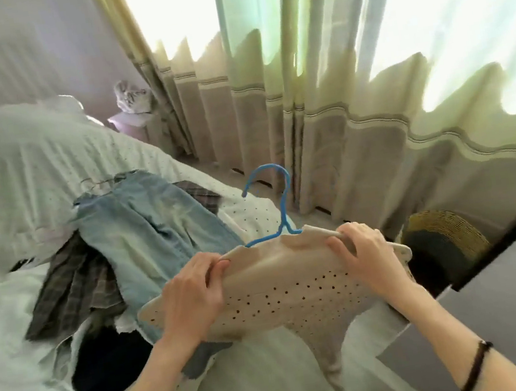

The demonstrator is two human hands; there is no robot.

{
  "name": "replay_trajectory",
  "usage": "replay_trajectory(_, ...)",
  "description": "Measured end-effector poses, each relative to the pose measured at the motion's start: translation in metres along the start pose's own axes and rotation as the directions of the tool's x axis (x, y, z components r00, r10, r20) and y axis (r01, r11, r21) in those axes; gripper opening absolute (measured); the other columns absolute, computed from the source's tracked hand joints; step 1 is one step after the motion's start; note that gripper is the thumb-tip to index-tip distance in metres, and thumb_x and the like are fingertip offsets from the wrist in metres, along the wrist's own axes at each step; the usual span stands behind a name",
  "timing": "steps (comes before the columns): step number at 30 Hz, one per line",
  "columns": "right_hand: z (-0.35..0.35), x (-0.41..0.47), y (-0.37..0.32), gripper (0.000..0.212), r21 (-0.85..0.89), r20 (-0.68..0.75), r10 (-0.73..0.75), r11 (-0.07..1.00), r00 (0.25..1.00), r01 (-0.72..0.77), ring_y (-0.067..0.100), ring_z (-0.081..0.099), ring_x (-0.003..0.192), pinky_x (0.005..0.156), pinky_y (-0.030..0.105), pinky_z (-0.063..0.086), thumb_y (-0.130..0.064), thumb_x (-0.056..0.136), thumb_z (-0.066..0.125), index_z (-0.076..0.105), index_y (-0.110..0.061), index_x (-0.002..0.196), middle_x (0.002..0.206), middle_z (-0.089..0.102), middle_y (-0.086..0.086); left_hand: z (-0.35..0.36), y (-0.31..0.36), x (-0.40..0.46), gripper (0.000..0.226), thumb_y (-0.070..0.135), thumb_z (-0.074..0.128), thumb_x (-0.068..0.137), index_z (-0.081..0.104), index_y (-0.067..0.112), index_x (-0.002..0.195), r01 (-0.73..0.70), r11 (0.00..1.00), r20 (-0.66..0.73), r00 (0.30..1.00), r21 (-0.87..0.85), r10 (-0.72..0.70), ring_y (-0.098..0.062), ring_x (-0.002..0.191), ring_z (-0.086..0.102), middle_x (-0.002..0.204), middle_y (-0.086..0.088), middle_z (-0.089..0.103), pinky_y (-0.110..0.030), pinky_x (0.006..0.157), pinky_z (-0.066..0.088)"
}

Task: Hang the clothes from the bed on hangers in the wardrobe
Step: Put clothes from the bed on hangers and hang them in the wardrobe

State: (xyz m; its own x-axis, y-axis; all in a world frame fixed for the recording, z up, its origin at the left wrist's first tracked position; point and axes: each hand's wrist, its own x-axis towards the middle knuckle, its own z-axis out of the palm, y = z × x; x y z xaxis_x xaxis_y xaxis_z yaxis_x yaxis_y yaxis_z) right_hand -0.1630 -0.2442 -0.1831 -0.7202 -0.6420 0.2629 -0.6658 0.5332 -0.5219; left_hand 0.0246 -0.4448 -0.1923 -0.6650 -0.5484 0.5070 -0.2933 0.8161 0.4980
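1 bed (47, 165) with pale dotted bedding was seen, and it is taken as the landmark here. Beyond its far side, curtains (302, 96) were hung across a bright window. On the bed, 1 heap of clothes was spread: 1 pair of light blue jeans (154, 223) was laid on top, 1 dark plaid garment (77, 287) was tucked beneath the jeans on their left, and 1 dark navy piece (108, 365) was bunched at the bed's near edge. Off the bed's far corner, 1 woven basket (448, 235) was placed on the floor.

Above the near edge of the bed, 1 beige dotted top (279, 285) was held on 1 blue hanger (279, 202), its hook pointing away. 2 hands were counted. The top's shoulder was pinched by the curled fingers of the left hand (193, 290); the other shoulder was gripped likewise by the right hand (367, 253). 1 dark band (476, 366) was worn on the right forearm.
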Motion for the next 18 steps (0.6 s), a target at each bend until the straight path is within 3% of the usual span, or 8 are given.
replay_trajectory(3,0.025,0.030,-0.030,0.033,0.034,0.026,-0.140,0.990,0.990,0.139,0.017,0.050,0.075,0.073,0.030,0.036,-0.044,0.091,0.049,0.061,-0.014,0.084,0.080,0.058,-0.004,-0.024,-0.022,-0.011,0.026,0.039,0.051,0.092,0.064,0.018,0.084,0.140,0.989,-0.082,0.987,0.048,-0.135,-0.004,0.067,0.052,0.077,0.013,0.062,-0.010,0.056,0.034)
replay_trajectory(6,0.040,0.046,-0.055,0.027,0.067,0.057,-0.264,0.963,0.963,0.260,0.016,0.049,0.070,0.065,0.029,0.035,-0.038,0.089,0.055,0.059,-0.013,0.080,0.075,0.057,-0.005,-0.044,-0.031,-0.027,0.017,0.029,0.056,0.090,0.065,0.016,0.085,0.263,0.960,-0.175,0.954,0.091,-0.245,-0.006,0.064,0.054,0.076,0.009,0.063,-0.016,0.057,0.041)
replay_trajectory(8,0.047,0.054,-0.070,0.028,0.097,0.082,-0.348,0.935,0.934,0.340,0.016,0.050,0.067,0.060,0.028,0.033,-0.039,0.088,0.056,0.059,-0.014,0.078,0.071,0.055,-0.006,-0.054,-0.030,-0.041,0.021,0.034,0.055,0.091,0.065,0.016,0.084,0.330,0.934,-0.256,0.923,0.135,-0.289,-0.006,0.064,0.053,0.075,0.009,0.062,-0.016,0.056,0.041)
replay_trajectory(10,0.053,0.062,-0.086,0.029,0.136,0.096,-0.424,0.902,0.901,0.410,0.016,0.049,0.062,0.056,0.027,0.030,-0.041,0.087,0.056,0.058,-0.014,0.075,0.068,0.056,-0.005,-0.065,-0.028,-0.053,0.030,0.039,0.047,0.089,0.065,0.015,0.085,0.376,0.911,-0.347,0.888,0.170,-0.302,-0.006,0.067,0.053,0.077,0.008,0.062,-0.016,0.058,0.041)
replay_trajectory(15,0.065,0.075,-0.144,0.030,0.283,0.044,-0.599,0.775,0.799,0.565,0.011,0.044,0.056,0.050,0.012,0.026,-0.041,0.086,0.057,0.058,-0.016,0.070,0.063,0.051,-0.009,-0.109,-0.022,-0.069,0.036,0.038,0.044,0.090,0.066,0.010,0.088,0.475,0.854,-0.548,0.781,0.210,-0.300,-0.017,0.071,0.058,0.080,0.001,0.063,-0.037,0.065,0.050)
replay_trajectory(18,0.074,0.078,-0.185,0.026,0.376,0.001,-0.644,0.709,0.765,0.596,0.010,0.045,0.062,0.052,0.017,0.028,-0.036,0.087,0.060,0.061,-0.014,0.075,0.067,0.051,-0.009,-0.144,-0.020,-0.071,0.035,0.036,0.045,0.090,0.065,0.008,0.088,0.536,0.795,-0.649,0.718,0.286,-0.251,-0.019,0.071,0.057,0.080,-0.002,0.062,-0.039,0.066,0.048)
